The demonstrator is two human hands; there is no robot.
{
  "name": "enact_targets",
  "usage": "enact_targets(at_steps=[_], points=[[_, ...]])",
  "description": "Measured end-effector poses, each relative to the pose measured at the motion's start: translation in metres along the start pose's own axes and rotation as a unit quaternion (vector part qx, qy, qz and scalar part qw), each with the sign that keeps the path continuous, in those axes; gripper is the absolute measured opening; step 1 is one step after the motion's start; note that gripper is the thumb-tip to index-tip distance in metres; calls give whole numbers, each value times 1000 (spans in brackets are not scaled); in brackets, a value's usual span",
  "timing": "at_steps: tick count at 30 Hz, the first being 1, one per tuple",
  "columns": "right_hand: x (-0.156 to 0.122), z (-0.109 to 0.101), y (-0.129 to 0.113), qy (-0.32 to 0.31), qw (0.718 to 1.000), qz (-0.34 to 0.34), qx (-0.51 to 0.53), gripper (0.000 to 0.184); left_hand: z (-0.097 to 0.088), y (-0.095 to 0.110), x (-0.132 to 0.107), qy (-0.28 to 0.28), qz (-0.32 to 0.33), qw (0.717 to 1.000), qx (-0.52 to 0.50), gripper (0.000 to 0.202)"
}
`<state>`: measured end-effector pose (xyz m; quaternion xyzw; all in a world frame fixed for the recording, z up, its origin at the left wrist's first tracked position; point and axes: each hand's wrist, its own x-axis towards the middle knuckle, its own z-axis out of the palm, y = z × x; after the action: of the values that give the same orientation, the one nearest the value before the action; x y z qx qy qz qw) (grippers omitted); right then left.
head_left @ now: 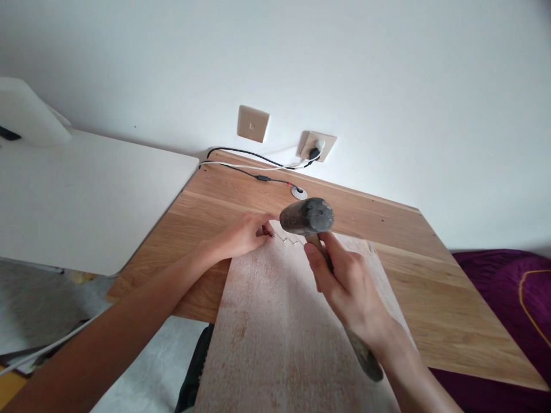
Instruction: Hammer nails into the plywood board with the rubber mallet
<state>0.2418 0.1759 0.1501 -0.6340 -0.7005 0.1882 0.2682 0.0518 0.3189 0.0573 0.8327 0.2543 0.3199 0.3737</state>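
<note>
No readable text, label, brand, number or sign, at least in this slightly soft view.

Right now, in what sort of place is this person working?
Probably a room in a home: a wooden desktop with a cable grommet, a power socket on the white wall and purple fabric beside the desktop suggest it.

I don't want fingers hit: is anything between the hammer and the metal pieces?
Possibly the left hand, which is at the leftmost metal piece. Nothing else visible stands between the hammer, held in the right hand, and the other pieces.
</note>
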Motion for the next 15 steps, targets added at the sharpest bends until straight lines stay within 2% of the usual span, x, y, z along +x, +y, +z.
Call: enact_targets(at_steps=[2,6,8,12,15], points=[[0,4,1,-2,1000,5,0,21,0,-1,0,2,-2,1000,2,26],[-1,11,11,-61,998,19,-7,21,2,-3,0,17,5,1000,-12,41],[-4,7,11,-50,999,21,8,23,2,-4,0,13,6,1000,-20,47],[-10,-5,5,13,1000,10,17,24,1,-2,0,0,-6,1000,-18,47],[-7,3,8,-12,1000,8,0,22,1,-2,0,0,-7,1000,-20,42]])
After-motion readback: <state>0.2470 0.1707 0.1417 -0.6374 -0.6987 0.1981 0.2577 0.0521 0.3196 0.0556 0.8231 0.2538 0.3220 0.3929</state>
